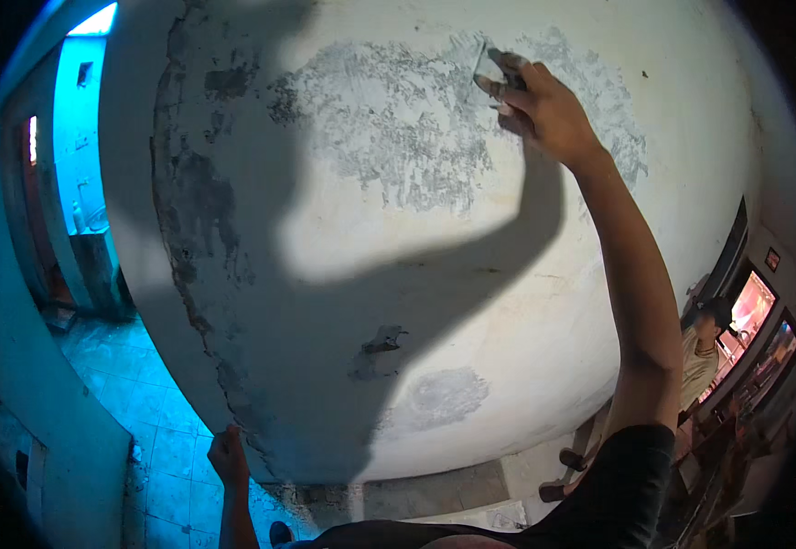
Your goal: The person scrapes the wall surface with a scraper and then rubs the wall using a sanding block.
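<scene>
My right hand [539, 103] is raised high against a pale painted wall [398, 240]. It grips a flat-bladed scraper [488, 68], whose thin blade meets the wall; the fingers hide much of its handle. Around the blade spreads a rough grey patch [432, 158], with paint gone or thin filler smeared on; I cannot tell which. Low on the left, my left hand [228, 454] is curled into a fist beside the wall's broken edge, and no object shows in it. The shadow of my arm [453, 267] falls across the wall.
A long crack [192, 309] with crumbled plaster runs down the wall's left side. Lower down are a chipped spot [385, 341] and a smaller grey patch [447, 396]. On the left lies a blue-lit tiled floor [165, 439]. Another person [703, 346] is at the right, near wooden furniture [713, 446].
</scene>
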`<state>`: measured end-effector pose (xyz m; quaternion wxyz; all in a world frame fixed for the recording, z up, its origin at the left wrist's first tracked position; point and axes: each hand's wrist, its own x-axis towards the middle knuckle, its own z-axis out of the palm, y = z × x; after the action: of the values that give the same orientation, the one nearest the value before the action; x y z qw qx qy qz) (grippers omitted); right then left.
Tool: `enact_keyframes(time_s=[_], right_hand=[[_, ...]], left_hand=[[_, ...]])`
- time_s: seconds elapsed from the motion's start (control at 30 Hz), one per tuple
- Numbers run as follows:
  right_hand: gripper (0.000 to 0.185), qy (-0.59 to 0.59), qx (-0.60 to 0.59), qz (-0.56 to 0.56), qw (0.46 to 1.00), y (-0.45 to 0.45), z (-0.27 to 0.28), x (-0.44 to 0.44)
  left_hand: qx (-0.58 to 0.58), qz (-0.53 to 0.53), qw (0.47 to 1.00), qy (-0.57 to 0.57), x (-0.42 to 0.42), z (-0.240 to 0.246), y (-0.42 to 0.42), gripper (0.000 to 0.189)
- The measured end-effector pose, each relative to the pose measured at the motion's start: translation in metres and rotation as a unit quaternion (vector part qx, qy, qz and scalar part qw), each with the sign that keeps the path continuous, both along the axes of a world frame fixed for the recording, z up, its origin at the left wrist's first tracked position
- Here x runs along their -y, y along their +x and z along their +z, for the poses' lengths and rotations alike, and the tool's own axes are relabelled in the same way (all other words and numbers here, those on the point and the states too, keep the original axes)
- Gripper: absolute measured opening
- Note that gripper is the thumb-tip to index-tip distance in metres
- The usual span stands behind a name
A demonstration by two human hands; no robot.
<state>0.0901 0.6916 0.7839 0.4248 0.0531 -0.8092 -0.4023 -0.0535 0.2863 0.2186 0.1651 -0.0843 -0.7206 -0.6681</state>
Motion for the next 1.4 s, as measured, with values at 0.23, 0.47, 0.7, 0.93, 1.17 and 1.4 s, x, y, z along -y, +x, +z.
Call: enact_keyframes(time_s=[0.23, 0.47, 0.7, 0.93, 1.17, 1.4], right_hand=[[0.047, -0.004, -0.044, 0.044, 0.998, -0.005, -0.024, 0.009], [0.041, -0.088, -0.166, 0.036, 0.981, -0.029, -0.056, 0.036], [0.035, -0.191, -0.234, -0.039, 0.953, -0.047, -0.069, 0.058], [0.032, -0.228, -0.321, 0.015, 0.919, -0.071, -0.075, 0.056], [0.032, -0.233, -0.367, 0.048, 0.899, -0.090, -0.059, 0.050], [0.032, -0.266, -0.384, 0.043, 0.883, -0.099, -0.074, 0.063]], left_hand=[[0.024, -0.041, 0.998, 0.027, -0.001, -0.015, 0.023, 0.043], [0.072, -0.029, 0.997, -0.015, 0.012, -0.017, 0.045, 0.045], [0.118, -0.062, 0.991, -0.019, 0.008, -0.043, 0.043, 0.041], [0.182, -0.150, 0.972, 0.011, 0.015, -0.036, 0.027, 0.043], [0.196, -0.205, 0.958, 0.039, 0.040, -0.013, -0.027, 0.041], [0.173, -0.173, 0.967, 0.074, 0.074, -0.008, -0.098, 0.034]])
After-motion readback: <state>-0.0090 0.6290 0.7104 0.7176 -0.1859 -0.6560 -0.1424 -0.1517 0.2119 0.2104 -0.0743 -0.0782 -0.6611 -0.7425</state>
